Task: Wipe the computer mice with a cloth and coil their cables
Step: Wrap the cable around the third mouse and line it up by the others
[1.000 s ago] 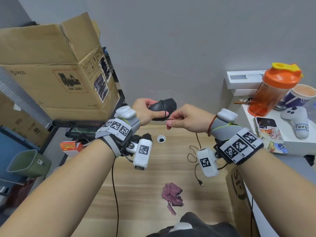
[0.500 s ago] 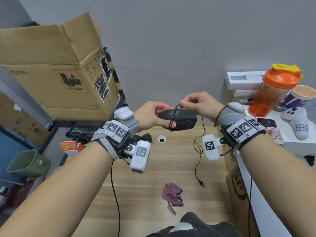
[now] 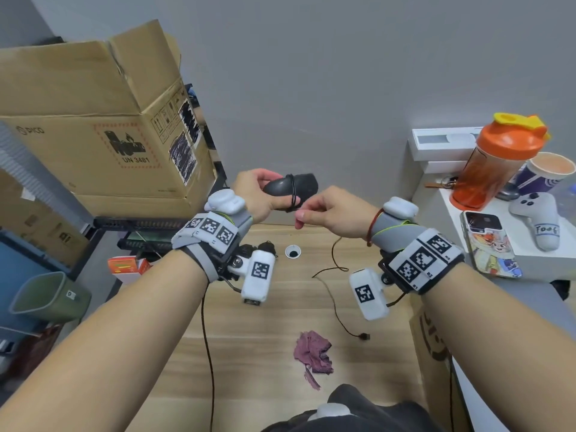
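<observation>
My left hand (image 3: 255, 194) grips a black computer mouse (image 3: 290, 188) above the far edge of the wooden table (image 3: 255, 344). Its thin black cable (image 3: 338, 302) is looped around the mouse body. Just below and right of the mouse, my right hand (image 3: 336, 215) pinches the cable. The loose rest of the cable hangs down and trails over the table to a USB plug (image 3: 364, 336). A crumpled maroon cloth (image 3: 311, 353) lies on the table near me. Another dark mouse (image 3: 267, 246) peeks out behind my left wrist, mostly hidden.
A large open cardboard box (image 3: 99, 132) stands at the left. At the right, a white shelf (image 3: 530, 260) holds an orange shaker bottle (image 3: 495, 163), a paper cup (image 3: 545, 173), a white controller (image 3: 539, 219) and a phone (image 3: 489, 244). A cable hole (image 3: 293, 252) is in the table. A green bin (image 3: 46, 297) sits lower left.
My right hand came down from above the mouse to below its right side, carrying the cable around the body. The mouse shifted slightly left, and less loose cable lies on the table.
</observation>
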A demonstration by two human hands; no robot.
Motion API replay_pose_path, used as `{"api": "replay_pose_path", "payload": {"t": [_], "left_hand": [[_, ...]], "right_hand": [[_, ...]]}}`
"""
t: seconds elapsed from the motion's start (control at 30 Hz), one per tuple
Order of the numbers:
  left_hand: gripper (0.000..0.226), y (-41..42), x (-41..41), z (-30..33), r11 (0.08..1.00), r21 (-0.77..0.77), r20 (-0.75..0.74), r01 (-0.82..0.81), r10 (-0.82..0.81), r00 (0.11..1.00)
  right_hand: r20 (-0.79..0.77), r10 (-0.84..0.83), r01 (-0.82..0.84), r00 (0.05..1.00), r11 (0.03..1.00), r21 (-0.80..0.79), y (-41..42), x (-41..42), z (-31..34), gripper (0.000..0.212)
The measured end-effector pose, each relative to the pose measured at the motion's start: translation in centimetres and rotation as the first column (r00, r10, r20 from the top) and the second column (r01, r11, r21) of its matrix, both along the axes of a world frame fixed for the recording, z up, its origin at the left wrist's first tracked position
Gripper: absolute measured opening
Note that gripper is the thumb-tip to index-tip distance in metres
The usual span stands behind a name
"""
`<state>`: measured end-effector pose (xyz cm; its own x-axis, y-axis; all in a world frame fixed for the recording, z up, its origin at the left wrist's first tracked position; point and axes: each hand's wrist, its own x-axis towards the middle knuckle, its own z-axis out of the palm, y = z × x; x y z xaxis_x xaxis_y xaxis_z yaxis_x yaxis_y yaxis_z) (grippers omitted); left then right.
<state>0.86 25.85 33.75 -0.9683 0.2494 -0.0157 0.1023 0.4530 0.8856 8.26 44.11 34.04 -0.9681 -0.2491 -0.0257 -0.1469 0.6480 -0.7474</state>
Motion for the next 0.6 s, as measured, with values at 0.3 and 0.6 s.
{"api": "replay_pose_path", "payload": {"t": [0.3, 0.6], "left_hand": [[0.048, -0.4, 1.1, -0.1, 0.954, 0.007, 0.118, 0.299, -0.298, 0.947], [0.056, 1.0, 2.2, 1.9, 0.852, 0.427, 0.193, 0.305, -0.415, 0.889]], "right_hand": [[-0.118, -0.194, 0.17, 0.974, 0.967, -0.188, 3.5, -2.1, 2.2, 0.02], [-0.023, -0.221, 0.217, 0.975, 0.969, -0.121, 4.3, -2.7, -0.2, 0.025]]}}
